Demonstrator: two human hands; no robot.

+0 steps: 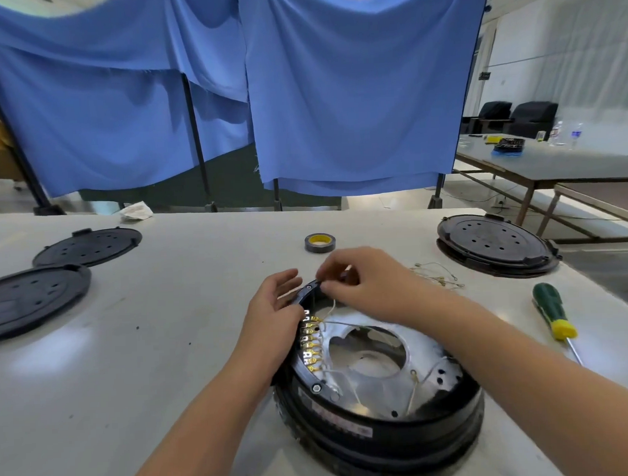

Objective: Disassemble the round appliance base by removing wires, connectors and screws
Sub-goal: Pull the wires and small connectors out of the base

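Head view: the round appliance base (379, 406) sits at 6 o'clock on the table (187, 313). The left hand (272, 317), fingers relaxed, braces its rim while the right hand (360, 282) pinches a white wire (331, 308) at 12 o'clock, apparently to pull it free.

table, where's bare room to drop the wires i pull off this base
Bare table lies between the two black covers and the left hand, and nearer you, left of the base. Right is crowded: loose wires, screwdriver, another base. Tape roll sits beyond the hands.
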